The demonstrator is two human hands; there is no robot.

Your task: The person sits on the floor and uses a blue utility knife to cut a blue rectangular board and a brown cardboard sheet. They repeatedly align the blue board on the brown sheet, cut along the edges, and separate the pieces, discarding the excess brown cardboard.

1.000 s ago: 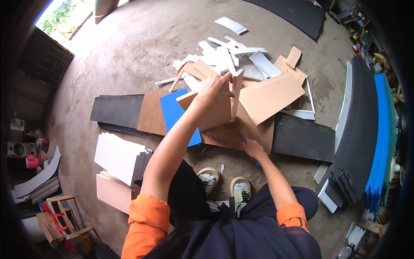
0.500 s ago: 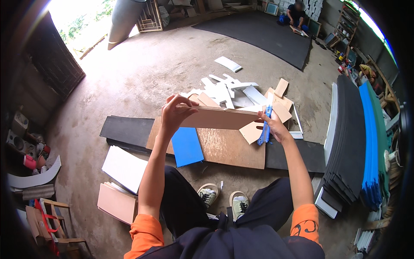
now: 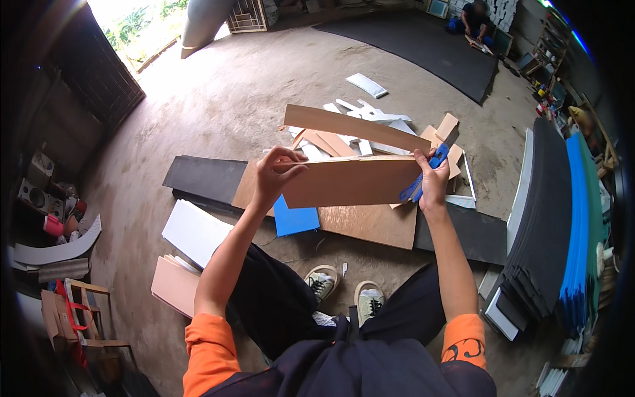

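Brown board strip (image 3: pixel 350 182) now lifted clear of the brown sheet (image 3: pixel 367 221) below, level between my hands. Left hand (image 3: pixel 274 177) pinches its left end; right hand (image 3: pixel 431 182) clamps the right end plus blue cutter (image 3: pixel 423 175). Piece looks separated.

You sit on a bare grey concrete floor (image 3: pixel 218 99). Bright daylight comes in through the open doorway (image 3: pixel 142 23) (top left). A big dark mat (image 3: pixel 423 46) lies far across the room.

Scrap heap (image 3: pixel 370 122) beyond; bare floor (image 3: pixel 218 99) left
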